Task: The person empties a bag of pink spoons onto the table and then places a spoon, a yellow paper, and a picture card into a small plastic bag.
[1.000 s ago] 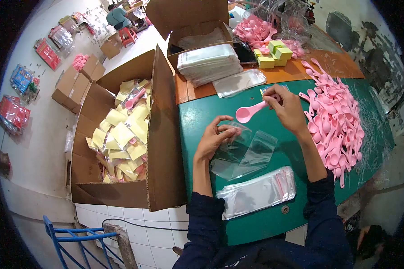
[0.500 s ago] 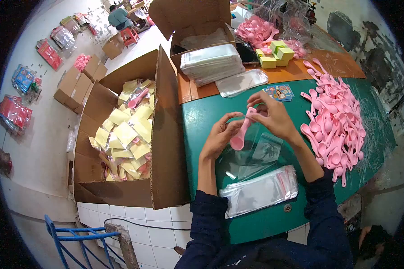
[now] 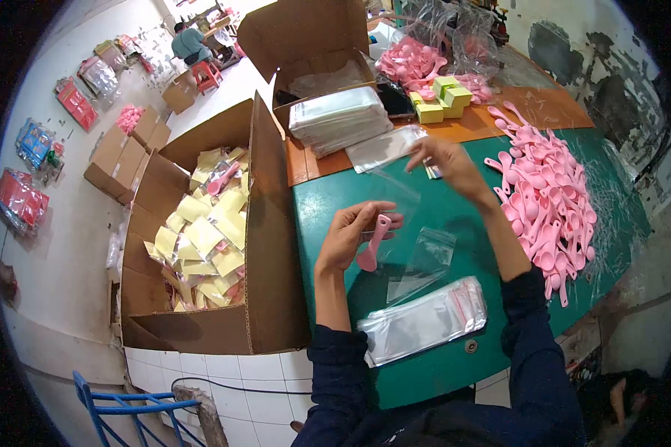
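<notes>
A pink spoon (image 3: 373,246) hangs bowl-down at the fingers of my left hand (image 3: 347,232), which are closed on it. My right hand (image 3: 449,165) is raised over the small printed cards (image 3: 432,172), fingers bent; whether it holds anything is hard to see. A clear bag (image 3: 423,262) lies flat on the green table, and a faint clear film shows between my hands. Nearer me is a stack of clear bags (image 3: 425,316). The heap of pink spoons (image 3: 544,197) covers the table's right side.
A large open carton (image 3: 279,246) with yellow-card packets (image 3: 205,235) stands left of the green table (image 3: 328,195). Behind are more clear bags (image 3: 339,115), small yellow boxes (image 3: 443,99) and an open box (image 3: 306,45). A person (image 3: 190,43) sits far back.
My right hand has left the spoon and moved back over the cards. The spoon now hangs from my left hand. The whole view has shifted slightly.
</notes>
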Available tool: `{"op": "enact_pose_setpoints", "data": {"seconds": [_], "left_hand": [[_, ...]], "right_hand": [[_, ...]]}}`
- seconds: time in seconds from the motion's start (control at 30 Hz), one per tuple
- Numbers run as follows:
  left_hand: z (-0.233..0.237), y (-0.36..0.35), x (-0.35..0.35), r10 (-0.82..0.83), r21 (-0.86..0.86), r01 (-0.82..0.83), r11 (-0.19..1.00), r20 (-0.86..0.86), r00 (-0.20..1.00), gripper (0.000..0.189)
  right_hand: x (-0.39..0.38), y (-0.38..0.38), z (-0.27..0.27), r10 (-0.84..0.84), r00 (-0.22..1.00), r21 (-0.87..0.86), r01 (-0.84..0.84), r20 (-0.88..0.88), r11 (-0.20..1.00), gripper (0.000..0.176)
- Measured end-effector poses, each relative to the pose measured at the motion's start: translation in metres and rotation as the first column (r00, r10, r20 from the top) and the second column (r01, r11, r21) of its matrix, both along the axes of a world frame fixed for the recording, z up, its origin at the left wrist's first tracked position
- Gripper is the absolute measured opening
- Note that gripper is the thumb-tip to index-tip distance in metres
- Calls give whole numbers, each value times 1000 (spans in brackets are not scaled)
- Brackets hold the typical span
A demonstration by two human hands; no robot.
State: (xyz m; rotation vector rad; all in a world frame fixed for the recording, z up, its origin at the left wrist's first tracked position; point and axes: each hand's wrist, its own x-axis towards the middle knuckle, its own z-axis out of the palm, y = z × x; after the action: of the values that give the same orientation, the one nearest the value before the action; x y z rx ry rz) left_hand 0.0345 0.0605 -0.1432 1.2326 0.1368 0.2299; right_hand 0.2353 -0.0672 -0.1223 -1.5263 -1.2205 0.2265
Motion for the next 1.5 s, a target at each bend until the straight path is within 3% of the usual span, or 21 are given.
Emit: {"op": "enact_pose_setpoints", "data": {"seconds": [0.03, 0.07, 0.1, 0.17, 0.27, 0.3, 0.4, 0.43, 0.53, 0.6, 0.63, 0.77, 0.87, 0.93, 1.03, 1.1, 1.2, 1.3, 1.4, 1.43, 1.5], "left_hand": [[2, 1, -2, -30, 8, 30, 1000, 13, 999, 36], [4, 2, -4, -58, 17, 58, 998, 26, 998, 36], [6, 4, -6, -85, 30, 84, 996, 38, 996, 37], [12, 6, -12, -117, 83, 117, 990, 3, 993, 37], [10, 5, -11, -149, 59, 150, 987, -27, 989, 37], [9, 5, -11, -152, 54, 154, 987, -38, 988, 37], [5, 5, -8, -140, 79, 146, 986, -73, 987, 37], [3, 5, -7, -131, 93, 138, 986, -81, 988, 37], [-2, 8, -6, -107, 75, 115, 991, -104, 989, 36], [-6, 11, -6, -87, 78, 97, 992, -117, 989, 36], [-7, 12, -5, -79, 80, 89, 993, -123, 989, 36], [-6, 10, -5, -79, 80, 89, 993, -115, 990, 35], [-3, 9, -7, -50, 89, 65, 994, -157, 986, 34], [-2, 11, -8, -42, 118, 67, 991, -202, 979, 34], [-7, 11, -5, -93, 82, 104, 991, -127, 988, 35], [-5, 10, -5, -105, 177, 123, 976, -110, 988, 33], [0, 7, -3, -132, 277, 168, 946, -143, 981, 32], [2, 2, -7, -137, 340, 177, 924, -140, 981, 30], [8, -6, -19, -171, 400, 220, 890, -154, 973, 29], [11, -10, -23, -191, 418, 244, 875, -167, 967, 28], [17, -19, -27, -196, 599, 274, 752, -194, 961, 28]], "right_hand": [[27, -2, -10, -260, 963, -88, 265, 65, 960, 39], [55, -6, -37, -440, 840, -122, 496, 316, 860, 40], [79, -9, -60, -555, 628, -83, 699, 546, 710, 42], [78, -23, -79, -523, 504, -243, 838, 688, 488, 43], [103, -29, -98, -573, 618, -155, 741, 539, 653, 43], [99, -28, -95, -625, 634, -154, 747, 455, 646, 35], [91, -28, -80, -643, 622, -148, 760, 446, 633, 32], [82, -27, -68, -650, 558, -171, 811, 516, 560, 28], [58, -35, -20, -462, 815, -319, 568, 351, 759, 24], [16, -40, 18, -285, 956, -238, 260, -75, 936, 21], [-4, -40, 30, -150, 949, -143, 114, -276, 983, 20], [-42, -32, 40, -106, 972, -114, 83, -210, 990, 20], [-50, -36, 48, -33, 999, -340, 21, -29, 940, 18], [-51, -38, 53, 11, 996, -348, 20, 88, 937, 15], [-52, -44, 63, 46, 986, -373, 18, 161, 928, 14], [-54, -49, 67, 26, 982, -368, 46, 188, 929, 12], [-62, -52, 73, 54, 998, -492, -30, 35, 870, 11], [-61, -58, 57, 104, 988, -378, -139, -112, 915, 12], [-62, -69, 43, 123, 990, -295, -138, -68, 945, 11], [-70, -73, 51, 80, 986, -457, -140, -147, 878, 13], [-75, -73, 36, 191, 980, -371, -201, -65, 907, 15]]}}
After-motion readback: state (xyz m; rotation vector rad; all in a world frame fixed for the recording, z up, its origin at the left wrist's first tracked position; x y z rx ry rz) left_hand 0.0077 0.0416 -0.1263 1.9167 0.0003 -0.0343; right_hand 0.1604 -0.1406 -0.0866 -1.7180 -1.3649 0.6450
